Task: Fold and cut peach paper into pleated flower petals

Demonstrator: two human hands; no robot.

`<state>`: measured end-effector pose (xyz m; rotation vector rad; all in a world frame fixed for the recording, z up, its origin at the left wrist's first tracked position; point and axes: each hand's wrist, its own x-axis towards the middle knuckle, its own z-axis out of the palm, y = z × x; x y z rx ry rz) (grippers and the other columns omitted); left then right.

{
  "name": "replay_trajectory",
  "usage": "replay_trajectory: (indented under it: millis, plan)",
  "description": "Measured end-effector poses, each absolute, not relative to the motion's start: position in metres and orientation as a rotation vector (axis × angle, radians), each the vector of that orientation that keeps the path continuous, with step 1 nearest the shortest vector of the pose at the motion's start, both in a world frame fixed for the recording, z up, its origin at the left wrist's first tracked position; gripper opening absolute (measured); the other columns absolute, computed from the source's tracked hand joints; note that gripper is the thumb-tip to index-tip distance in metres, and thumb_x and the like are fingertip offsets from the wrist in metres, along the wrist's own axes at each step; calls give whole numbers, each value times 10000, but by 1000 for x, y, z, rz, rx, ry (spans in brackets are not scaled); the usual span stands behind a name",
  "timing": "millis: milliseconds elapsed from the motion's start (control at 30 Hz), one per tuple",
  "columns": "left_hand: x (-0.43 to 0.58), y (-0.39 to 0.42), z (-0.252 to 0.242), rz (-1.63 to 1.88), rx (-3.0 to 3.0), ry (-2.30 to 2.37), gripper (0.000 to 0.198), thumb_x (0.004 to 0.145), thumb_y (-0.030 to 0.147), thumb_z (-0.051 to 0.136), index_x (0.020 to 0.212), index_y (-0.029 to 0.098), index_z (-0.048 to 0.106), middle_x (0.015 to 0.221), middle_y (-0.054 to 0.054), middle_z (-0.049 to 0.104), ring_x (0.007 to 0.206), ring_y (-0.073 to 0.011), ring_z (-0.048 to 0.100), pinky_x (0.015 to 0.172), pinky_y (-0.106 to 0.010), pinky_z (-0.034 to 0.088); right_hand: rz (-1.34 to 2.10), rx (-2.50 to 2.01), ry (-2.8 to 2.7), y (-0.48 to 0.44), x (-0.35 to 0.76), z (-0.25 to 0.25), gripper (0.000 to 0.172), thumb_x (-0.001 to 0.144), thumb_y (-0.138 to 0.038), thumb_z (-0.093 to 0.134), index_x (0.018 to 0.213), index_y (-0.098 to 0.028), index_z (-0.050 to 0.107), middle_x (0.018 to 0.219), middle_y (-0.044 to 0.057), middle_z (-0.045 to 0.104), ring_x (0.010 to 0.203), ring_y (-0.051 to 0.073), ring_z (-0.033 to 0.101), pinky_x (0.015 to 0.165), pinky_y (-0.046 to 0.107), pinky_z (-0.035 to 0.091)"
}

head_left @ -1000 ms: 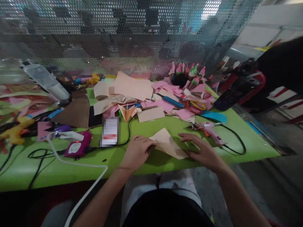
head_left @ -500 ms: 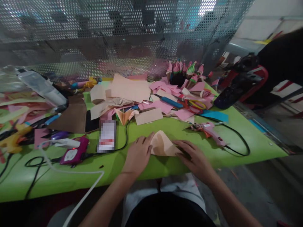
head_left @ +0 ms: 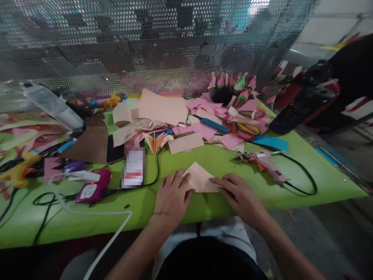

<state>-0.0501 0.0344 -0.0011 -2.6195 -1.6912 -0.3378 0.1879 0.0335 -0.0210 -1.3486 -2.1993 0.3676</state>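
Note:
A peach sheet of paper (head_left: 199, 175), folded into a triangle, lies on the table in front of me with its point facing away. My left hand (head_left: 174, 194) holds the paper's left side, its fingers bent over the edge and the thumb at the lower edge. On the right corner, my right hand (head_left: 234, 192) grips the paper with its index finger stretched across the top. The thumb is low, by the bottom edge. Beyond the paper, an orange folded paper piece (head_left: 155, 143) stands near a phone (head_left: 133, 168).
A pink glue gun (head_left: 266, 163) with a black cord lies at right. Behind are paper scraps (head_left: 204, 105), scissors (head_left: 243, 131) and a blue-handled tool (head_left: 214, 124). At left are a magenta power socket block (head_left: 100, 181), a white cable and a yellow glue gun (head_left: 25, 169). Perforated metal (head_left: 131, 74) stands behind.
My right index finger has moved inward over the paper. My left thumb now shows at the lower edge. The paper looks flatter, and the view has shifted slightly.

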Motion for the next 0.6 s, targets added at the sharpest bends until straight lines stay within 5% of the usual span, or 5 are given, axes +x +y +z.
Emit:
replay_trajectory:
  millis: [200,367,500,600]
  plan:
    - [-53,30,-3,-243,-2693,-1562,510,951,429,481,1436,275,449,1514,-101,436,1351,-310,413,1068,-519,362,424,-1421,-2257,35,186,-14,341,938,-201,467,1217,-265,653,936,84,632,854,225,618,754,368,500]
    - [-54,31,-7,-154,-2749,-1574,538,953,482,452,1459,303,408,1545,-88,394,1389,-321,373,1085,-554,332,377,-1435,-2319,57,176,-1,428,902,-283,552,1327,-232,564,1187,123,631,1068,276,588,919,438,478]
    - [-55,32,-8,-93,-2792,-1569,624,959,446,449,1519,223,285,1570,-105,346,1437,-309,303,1121,-554,288,429,-1242,-2562,91,158,9,608,845,-300,611,1428,-234,452,1440,103,511,1281,296,470,1061,479,363]
    - [-55,32,-7,-94,-2799,-1610,658,960,451,436,1518,146,270,1561,-137,353,1446,-295,293,1146,-537,257,517,-1081,-2741,112,146,16,642,807,-349,643,1410,-204,474,1386,128,546,1236,299,492,1030,462,366]
